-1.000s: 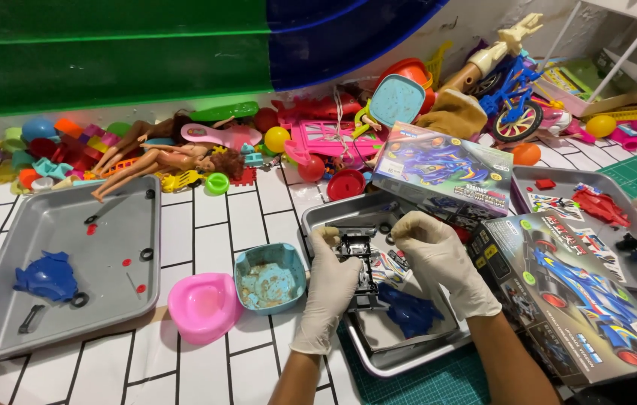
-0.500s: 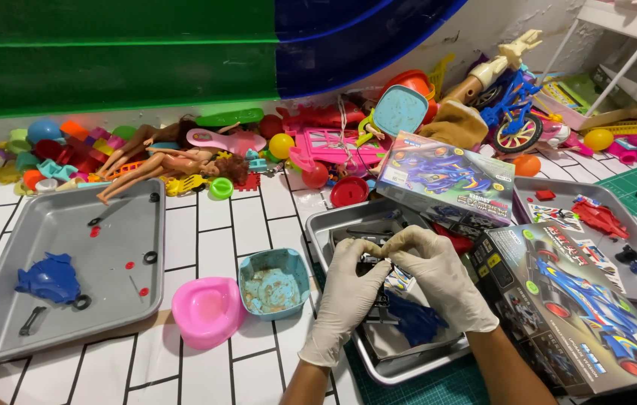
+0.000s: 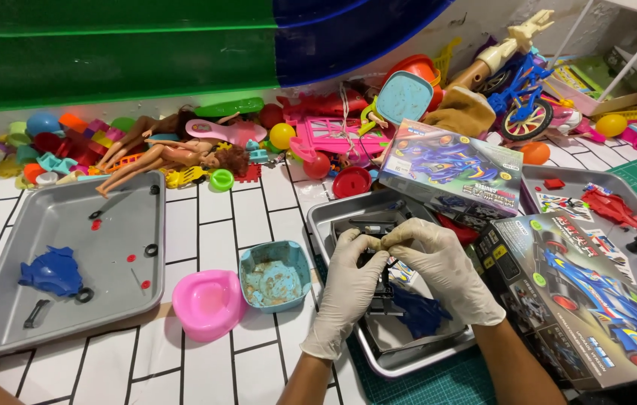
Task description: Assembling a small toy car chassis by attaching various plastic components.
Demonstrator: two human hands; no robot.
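Note:
Both my hands wear white gloves and meet over a metal tray [image 3: 327, 222] in front of me. My left hand [image 3: 348, 283] and my right hand [image 3: 438, 270] pinch a small part together at their fingertips, above a black toy car chassis [image 3: 375, 228] that lies in the tray. What the small part is cannot be made out. A blue car body shell [image 3: 417, 313] lies in the same tray, below my right hand.
A second grey tray [image 3: 71, 217] at left holds a blue shell [image 3: 52, 271] and small parts. A pink potty [image 3: 208, 302] and teal bowl [image 3: 275, 274] stand between the trays. Two toy car boxes [image 3: 450, 169] [image 3: 585, 296] lie right; dolls and toys crowd the back wall.
My two hands have come closer together over the tray until their fingertips meet. The view has shifted slightly; the tray and boxes stay put.

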